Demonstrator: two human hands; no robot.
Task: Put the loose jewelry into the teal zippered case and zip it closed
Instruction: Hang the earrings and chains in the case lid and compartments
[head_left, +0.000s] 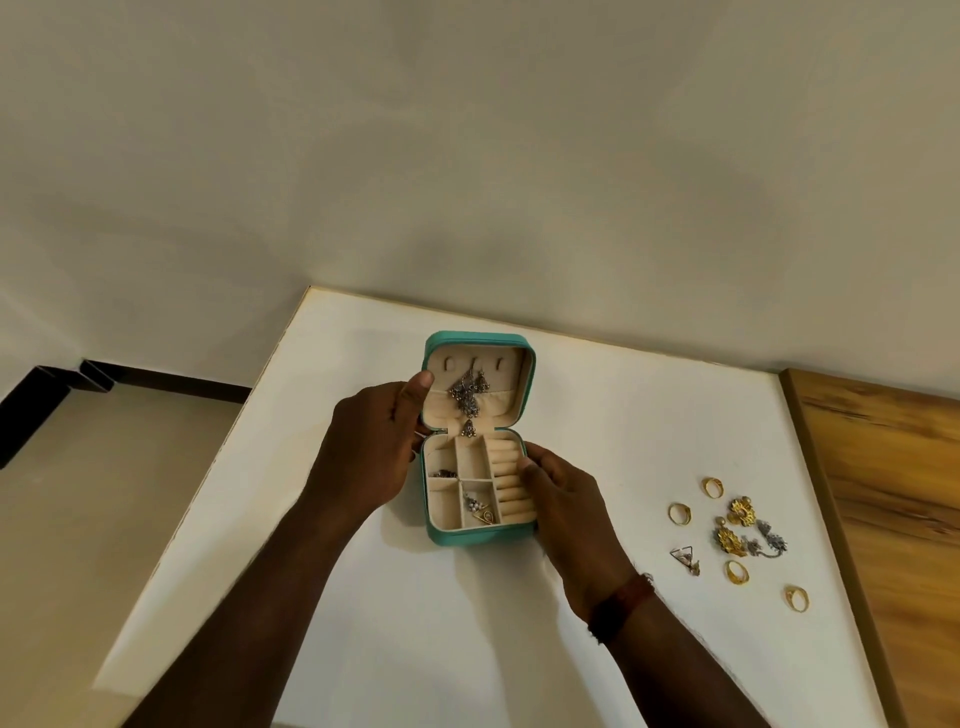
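The teal zippered case (480, 538) lies open on the white table (363, 597), its lid standing up at the back. A silver dangly piece (470, 397) hangs inside the lid. Small pieces lie in the cream compartments, among them a gold pendant (485, 515). My left hand (374, 447) grips the left edge of the lid, thumb on its rim. My right hand (563, 506) holds the right side of the base, thumb by the ring rolls. Loose jewelry lies to the right: several gold rings (679, 513), gold flower earrings (740, 512), silver earrings (771, 543) and a triangle pendant (684, 557).
A wooden surface (893, 493) borders the table on the right. A pale wall (467, 156) rises behind the table. The floor and a dark skirting strip (130, 382) show to the left, beyond the table's left edge.
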